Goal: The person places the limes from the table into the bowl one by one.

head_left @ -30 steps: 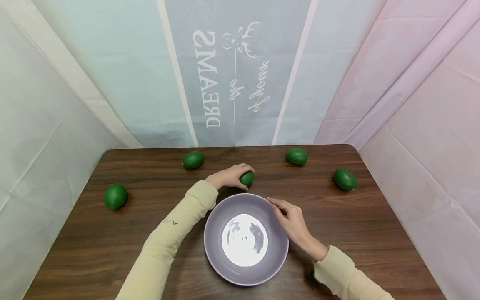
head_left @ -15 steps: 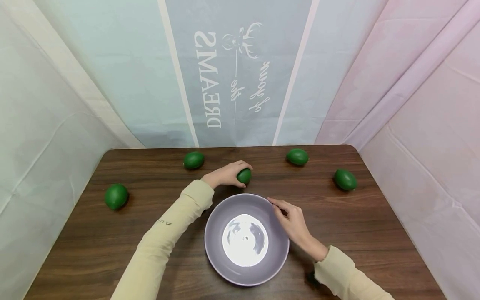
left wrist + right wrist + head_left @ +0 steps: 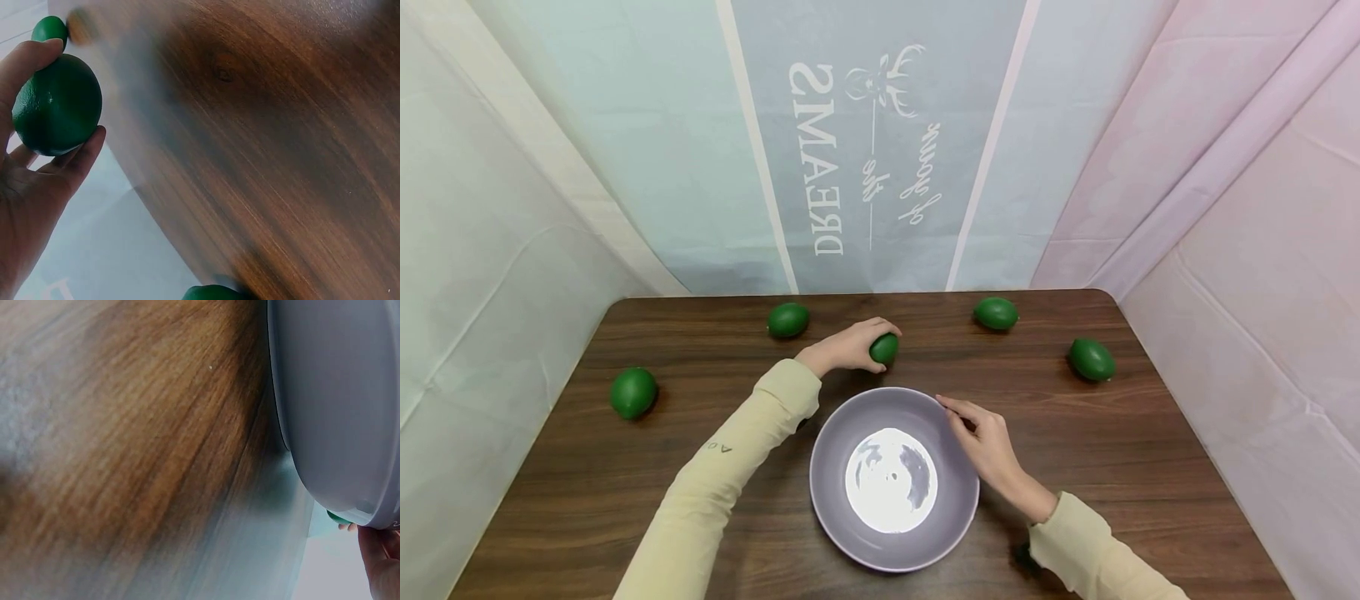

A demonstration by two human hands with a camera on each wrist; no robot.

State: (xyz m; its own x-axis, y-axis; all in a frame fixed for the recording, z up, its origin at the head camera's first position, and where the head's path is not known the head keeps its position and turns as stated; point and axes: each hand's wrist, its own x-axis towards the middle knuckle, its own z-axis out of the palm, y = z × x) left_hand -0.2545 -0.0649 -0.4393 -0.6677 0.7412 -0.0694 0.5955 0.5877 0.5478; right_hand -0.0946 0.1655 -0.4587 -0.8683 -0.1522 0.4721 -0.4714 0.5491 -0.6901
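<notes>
My left hand (image 3: pixel 848 345) grips a green lime (image 3: pixel 884 348) just beyond the far rim of the bowl. In the left wrist view, thumb and fingers curl round that lime (image 3: pixel 62 106). A wide, shallow mauve bowl (image 3: pixel 827 492) stands on the table, its glossy inside reflecting a bright light. My right hand (image 3: pixel 985 442) pinches the bowl's right far rim between thumb and fingers. The right wrist view shows the bowl's outer wall (image 3: pixel 344 394) close up, with the right fingers (image 3: pixel 374 553) at its rim.
More limes lie on the dark wooden table (image 3: pixel 722 367): one far left (image 3: pixel 633 392), a lime at the back left (image 3: pixel 787 320), a lime at the back right (image 3: pixel 996 313) and a lime at right (image 3: pixel 1092 359). A printed cloth (image 3: pixel 880 208) hangs behind the table.
My left hand has drawn slightly back to the left with the lime in its grip. The right hand and the bowl have stayed in place.
</notes>
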